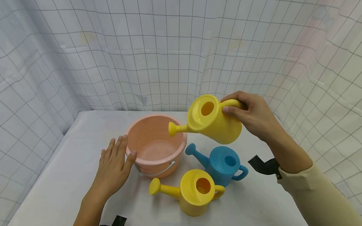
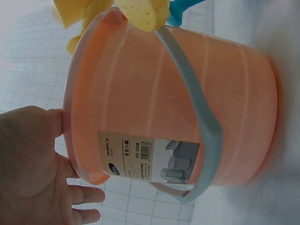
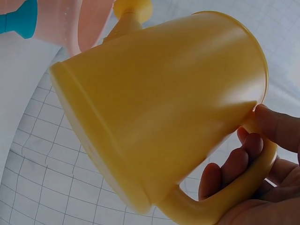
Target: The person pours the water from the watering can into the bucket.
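Observation:
A yellow watering can [image 1: 215,122] hangs tilted in the air, its spout over the rim of a pink bucket [image 1: 159,167]. My right hand [image 1: 251,113] grips its handle; the right wrist view shows fingers curled round the handle [image 3: 243,187]. My left hand [image 1: 114,164] rests against the bucket's left rim with fingers straight. In the left wrist view the thumb and fingers touch the bucket's rim [image 2: 70,117], beside a label [image 2: 150,157]. The inside bottom of the bucket shows in the head view. Whether water leaves the spout cannot be told.
On the white table [image 1: 240,208] stand a blue watering can [image 1: 221,164] and, nearer me, a second yellow watering can [image 1: 194,196], both right of the bucket with spouts pointing left. The bucket's pale handle [image 2: 208,136] hangs down its side. Checked curtains [image 1: 177,53] enclose the table's back and sides.

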`<state>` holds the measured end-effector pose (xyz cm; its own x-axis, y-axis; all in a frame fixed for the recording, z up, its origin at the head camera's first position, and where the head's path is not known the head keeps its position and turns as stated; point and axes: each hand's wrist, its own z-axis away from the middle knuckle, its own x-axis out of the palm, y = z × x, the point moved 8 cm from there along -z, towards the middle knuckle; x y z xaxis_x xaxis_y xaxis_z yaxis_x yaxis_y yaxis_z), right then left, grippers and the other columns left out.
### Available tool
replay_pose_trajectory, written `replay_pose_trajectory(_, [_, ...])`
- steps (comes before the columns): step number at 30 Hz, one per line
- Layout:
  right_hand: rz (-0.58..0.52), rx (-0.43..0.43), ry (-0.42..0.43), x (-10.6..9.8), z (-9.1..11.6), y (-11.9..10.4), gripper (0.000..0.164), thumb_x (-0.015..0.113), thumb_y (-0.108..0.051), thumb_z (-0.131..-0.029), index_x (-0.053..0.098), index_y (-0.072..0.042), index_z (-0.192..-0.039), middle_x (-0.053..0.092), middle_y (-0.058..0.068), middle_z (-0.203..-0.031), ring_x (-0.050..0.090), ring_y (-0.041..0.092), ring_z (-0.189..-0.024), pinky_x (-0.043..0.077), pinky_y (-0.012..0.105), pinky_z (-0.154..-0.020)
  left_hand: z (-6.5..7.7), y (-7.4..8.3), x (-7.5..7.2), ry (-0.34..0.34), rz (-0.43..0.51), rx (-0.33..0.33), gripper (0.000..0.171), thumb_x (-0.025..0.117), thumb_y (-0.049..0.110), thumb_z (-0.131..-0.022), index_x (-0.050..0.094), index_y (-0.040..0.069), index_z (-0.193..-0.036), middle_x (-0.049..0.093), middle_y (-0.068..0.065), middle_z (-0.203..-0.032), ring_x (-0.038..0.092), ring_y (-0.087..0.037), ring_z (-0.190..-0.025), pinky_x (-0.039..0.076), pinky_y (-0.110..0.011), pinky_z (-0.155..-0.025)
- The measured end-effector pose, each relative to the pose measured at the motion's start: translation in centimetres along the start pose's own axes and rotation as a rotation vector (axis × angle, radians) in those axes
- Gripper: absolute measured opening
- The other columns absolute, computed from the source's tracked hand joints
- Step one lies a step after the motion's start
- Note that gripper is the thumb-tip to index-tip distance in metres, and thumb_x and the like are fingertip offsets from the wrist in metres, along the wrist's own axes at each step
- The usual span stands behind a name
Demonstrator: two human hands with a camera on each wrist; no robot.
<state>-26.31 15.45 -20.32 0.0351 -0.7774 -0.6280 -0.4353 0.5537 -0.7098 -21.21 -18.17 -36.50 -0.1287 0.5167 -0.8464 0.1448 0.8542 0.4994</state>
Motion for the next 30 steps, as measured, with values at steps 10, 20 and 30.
replay_pose_trajectory(10, [-0.034,0.037,0.029,-0.5,0.4,1.5,0.029,0.060,-0.030,-0.093,0.063,-0.011,-0.114,0.064,0.002,-0.102,0.058,0.020,-0.084,0.052,0.019,-0.073,0.1,0.0,0.0,0.006,0.001,0.000,0.068,0.029,0.049,-0.100,0.007,0.013,-0.153,0.015,-0.023,-0.157,0.001,-0.041,-0.147,0.002,-0.069,-0.110])
replay_pose_trajectory(20, [-0.119,0.002,0.070,-1.2,0.7,2.7,0.028,0.060,-0.024,-0.093,0.062,-0.005,-0.114,0.064,0.000,-0.103,0.059,0.018,-0.088,0.052,0.017,-0.077,0.0,0.1,-0.1,-0.021,-0.005,-0.014,0.069,0.029,0.051,-0.100,0.004,0.014,-0.153,0.012,-0.021,-0.158,-0.001,-0.040,-0.147,0.002,-0.068,-0.110])
replay_pose_trajectory(30, [-0.180,-0.001,0.111,-1.9,0.8,3.7,0.028,0.060,-0.020,-0.093,0.062,-0.003,-0.114,0.064,-0.002,-0.101,0.056,0.018,-0.089,0.053,0.019,-0.076,0.1,0.1,0.1,0.009,0.010,0.002,0.068,0.031,0.049,-0.100,0.007,0.013,-0.153,0.014,-0.022,-0.157,0.001,-0.041,-0.147,0.002,-0.069,-0.110])
